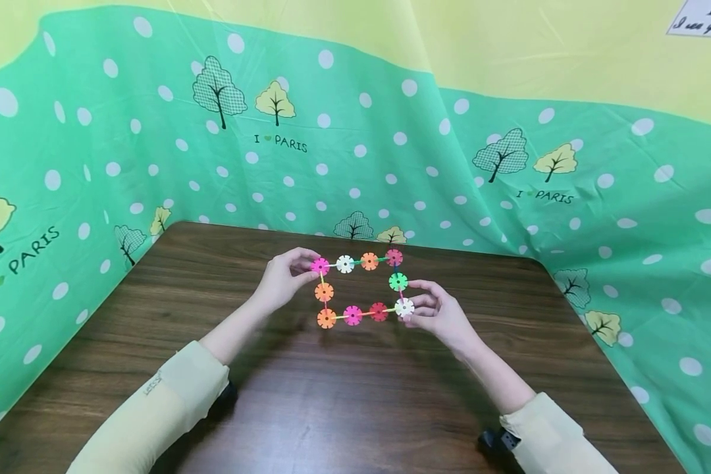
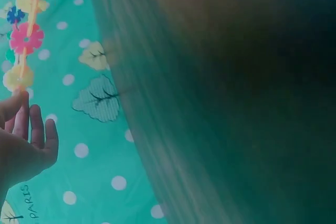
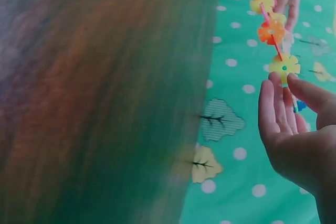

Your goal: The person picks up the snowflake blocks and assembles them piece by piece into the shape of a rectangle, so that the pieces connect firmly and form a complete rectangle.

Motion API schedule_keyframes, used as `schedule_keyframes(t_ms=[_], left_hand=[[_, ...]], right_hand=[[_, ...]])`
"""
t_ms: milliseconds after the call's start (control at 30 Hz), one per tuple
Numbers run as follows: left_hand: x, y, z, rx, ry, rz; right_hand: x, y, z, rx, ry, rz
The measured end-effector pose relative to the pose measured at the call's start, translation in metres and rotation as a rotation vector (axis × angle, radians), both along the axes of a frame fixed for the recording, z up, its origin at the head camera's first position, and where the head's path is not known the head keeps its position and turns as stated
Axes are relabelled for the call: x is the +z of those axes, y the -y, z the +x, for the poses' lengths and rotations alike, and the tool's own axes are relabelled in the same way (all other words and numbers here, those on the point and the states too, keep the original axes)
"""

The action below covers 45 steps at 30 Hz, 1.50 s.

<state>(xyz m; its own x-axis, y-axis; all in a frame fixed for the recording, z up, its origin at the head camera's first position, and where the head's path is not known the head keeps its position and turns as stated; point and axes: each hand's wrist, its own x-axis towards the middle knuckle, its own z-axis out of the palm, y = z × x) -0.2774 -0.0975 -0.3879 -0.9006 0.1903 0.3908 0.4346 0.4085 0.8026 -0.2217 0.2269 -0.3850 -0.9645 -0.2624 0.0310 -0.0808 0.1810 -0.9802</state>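
A rectangular ring of notched plastic snowflake discs [image 1: 352, 315], joined by thin edge-on discs, is held up over the table by both hands. My left hand [image 1: 281, 280] pinches the pink corner disc [image 1: 320, 266] at the ring's upper left. At the lower right, my right hand [image 1: 441, 316] grips the white corner disc [image 1: 404, 307] between thumb and fingers, its index finger reaching up beside the green disc [image 1: 398, 282]. Thumb and fingertips of the left hand [image 2: 29, 140] meet at the chain's end in the left wrist view. The right wrist view shows a yellow-looking disc [image 3: 284, 68] at the right fingertips.
The dark wooden table [image 1: 343, 408] spreads beneath both forearms. Behind and beside it hangs a green and yellow curtain [image 1: 355, 118] printed with trees and white dots. Dark devices sit under the left cuff [image 1: 198, 378] and right cuff [image 1: 542, 428].
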Motion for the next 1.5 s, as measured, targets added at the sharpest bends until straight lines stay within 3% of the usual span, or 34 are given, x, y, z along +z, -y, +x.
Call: schedule_keyframes(t_ms=[133, 367, 500, 600, 900, 1500], left_hand=[[-0.004, 0.0, -0.012, -0.019, 0.01, -0.073], [-0.009, 0.0, -0.032, -0.083, 0.033, -0.184], [-0.011, 0.0, -0.039, -0.116, 0.054, -0.248], [-0.013, -0.001, -0.043, -0.14, 0.067, -0.289], [-0.021, -0.003, -0.059, -0.161, 0.009, -0.48], [-0.042, 0.0, -0.067, -0.152, 0.129, -0.609]], right_hand=[[-0.011, 0.002, -0.005, -0.014, -0.041, 0.119], [-0.023, 0.001, -0.015, -0.016, -0.188, 0.409], [-0.029, -0.002, -0.02, 0.005, -0.228, 0.508], [-0.032, -0.002, -0.021, 0.017, -0.241, 0.518], [-0.038, -0.001, -0.027, 0.116, -0.315, 0.598], [-0.041, 0.003, -0.032, 0.151, -0.301, 0.674]])
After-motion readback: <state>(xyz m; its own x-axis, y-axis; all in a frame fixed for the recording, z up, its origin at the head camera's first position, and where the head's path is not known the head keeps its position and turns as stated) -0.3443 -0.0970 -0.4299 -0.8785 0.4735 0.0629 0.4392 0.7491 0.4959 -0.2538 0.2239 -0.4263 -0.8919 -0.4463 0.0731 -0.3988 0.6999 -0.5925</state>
